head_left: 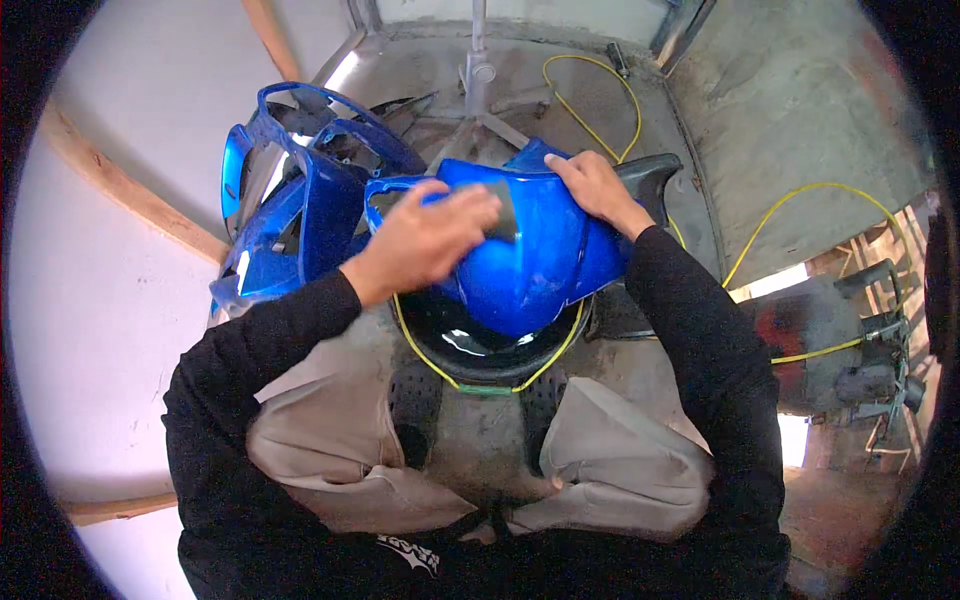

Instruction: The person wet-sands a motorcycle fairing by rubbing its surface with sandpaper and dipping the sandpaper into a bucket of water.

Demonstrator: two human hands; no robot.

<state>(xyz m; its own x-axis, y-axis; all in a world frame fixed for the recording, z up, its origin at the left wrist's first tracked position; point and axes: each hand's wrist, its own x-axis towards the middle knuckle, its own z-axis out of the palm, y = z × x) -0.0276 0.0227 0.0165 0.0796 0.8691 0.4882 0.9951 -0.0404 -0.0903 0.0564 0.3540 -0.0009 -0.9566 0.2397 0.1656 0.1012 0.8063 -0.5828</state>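
Observation:
My left hand (425,237), a little blurred, presses a dark grey-green sheet that looks like sandpaper (503,212) against a glossy blue curved body panel (535,255). Its fingers are closed over the sheet. At the panel's far right edge my right hand (598,190) grips the rim, thumb on the upper side. Below the panel sits a round black basin (450,345) with a shiny wet-looking inside, a thin yellow cord and a green grip along its near side. The panel covers the basin's far part.
More blue body panels (310,200) are piled at the left. A black curved part (655,180) lies behind my right hand. A metal stand (478,75) rises at the back. A yellow hose (640,110) crosses the floor towards a dirty tank-like machine (820,345) at the right.

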